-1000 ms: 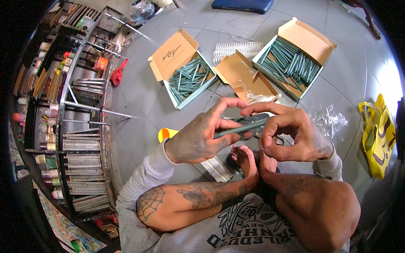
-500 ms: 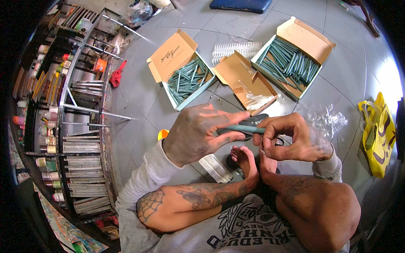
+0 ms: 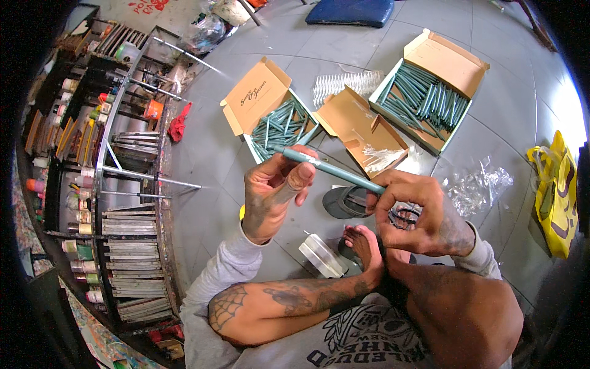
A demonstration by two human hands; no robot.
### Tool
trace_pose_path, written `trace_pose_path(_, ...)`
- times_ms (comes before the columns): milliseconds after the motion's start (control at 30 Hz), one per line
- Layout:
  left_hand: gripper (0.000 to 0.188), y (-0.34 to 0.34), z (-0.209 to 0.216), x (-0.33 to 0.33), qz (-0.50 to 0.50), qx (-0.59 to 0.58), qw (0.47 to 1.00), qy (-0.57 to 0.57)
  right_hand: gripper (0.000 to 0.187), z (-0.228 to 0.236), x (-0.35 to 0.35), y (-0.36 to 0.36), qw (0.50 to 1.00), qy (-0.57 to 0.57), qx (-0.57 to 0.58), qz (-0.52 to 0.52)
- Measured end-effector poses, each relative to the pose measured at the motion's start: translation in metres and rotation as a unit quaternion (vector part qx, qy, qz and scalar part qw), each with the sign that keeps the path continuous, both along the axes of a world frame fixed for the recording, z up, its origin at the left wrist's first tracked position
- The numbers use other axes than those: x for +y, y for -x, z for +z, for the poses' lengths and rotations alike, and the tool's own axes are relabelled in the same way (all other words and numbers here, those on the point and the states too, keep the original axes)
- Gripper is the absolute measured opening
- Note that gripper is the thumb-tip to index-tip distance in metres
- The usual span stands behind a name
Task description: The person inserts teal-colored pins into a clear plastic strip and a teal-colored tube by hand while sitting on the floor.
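Observation:
A slim teal pen (image 3: 335,171) with white marking slants across in front of me, its left end higher. My left hand (image 3: 276,194) pinches it near that end, thumb below and fingers behind. At the lower right end, my right hand (image 3: 418,212) grips it between thumb and fingers. Thin dark loops (image 3: 405,214) show by the right fingers; I cannot tell what they are. Beyond my hands stand a left box (image 3: 252,92) and a right box (image 3: 452,58), both open with many similar teal pens inside.
Between the boxes lies an open cardboard box (image 3: 351,117) with thin white sticks. Behind it is a clear ridged tray (image 3: 347,85). Crumpled clear plastic (image 3: 479,184) and a yellow bag (image 3: 556,197) lie right. A grey sandal (image 3: 344,203) and clear case (image 3: 322,255) are near my feet; a paint shelf (image 3: 132,227) stands left.
My left hand has turned from back-up to thumb-side showing and moved slightly left. More of the pen now shows, tilted with its left end raised. The view has shifted slightly.

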State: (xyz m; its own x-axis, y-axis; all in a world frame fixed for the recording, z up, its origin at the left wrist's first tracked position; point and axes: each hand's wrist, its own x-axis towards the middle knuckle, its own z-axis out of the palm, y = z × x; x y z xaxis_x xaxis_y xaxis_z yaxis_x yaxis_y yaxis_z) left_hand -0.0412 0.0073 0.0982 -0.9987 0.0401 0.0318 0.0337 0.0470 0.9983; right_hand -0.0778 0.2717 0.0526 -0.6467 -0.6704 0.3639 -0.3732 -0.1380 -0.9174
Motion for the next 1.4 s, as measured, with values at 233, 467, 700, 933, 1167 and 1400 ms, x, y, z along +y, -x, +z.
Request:
trace_pose_path(233,0.031,-0.001,0.018,0.003,-0.006,0.003,0.998,0.064,0.01,0.012,0.002,-0.004,0.992,0.086,-0.093,0.025)
trace_pose_path(467,0.033,-0.003,0.031,0.019,-0.039,-0.009,0.995,0.088,0.006,0.017,-0.015,0.001,0.941,0.125,-0.306,0.066)
trace_pose_path(700,0.032,-0.005,0.032,0.023,-0.079,0.0,0.993,0.086,0.01,0.018,-0.029,-0.008,0.916,0.13,-0.374,0.062)
trace_pose_path(933,0.03,-0.007,0.032,0.024,-0.072,-0.014,0.994,0.075,0.01,0.026,-0.03,-0.014,0.875,0.151,-0.454,0.071)
trace_pose_path(1167,0.028,-0.009,0.031,0.025,-0.07,0.01,0.994,0.089,0.013,0.025,-0.029,-0.012,0.894,0.12,-0.428,0.053)
trace_pose_path(1400,0.027,-0.009,0.028,0.026,-0.065,0.017,0.994,0.086,0.016,0.024,-0.028,-0.012,0.9,0.097,-0.423,0.04)
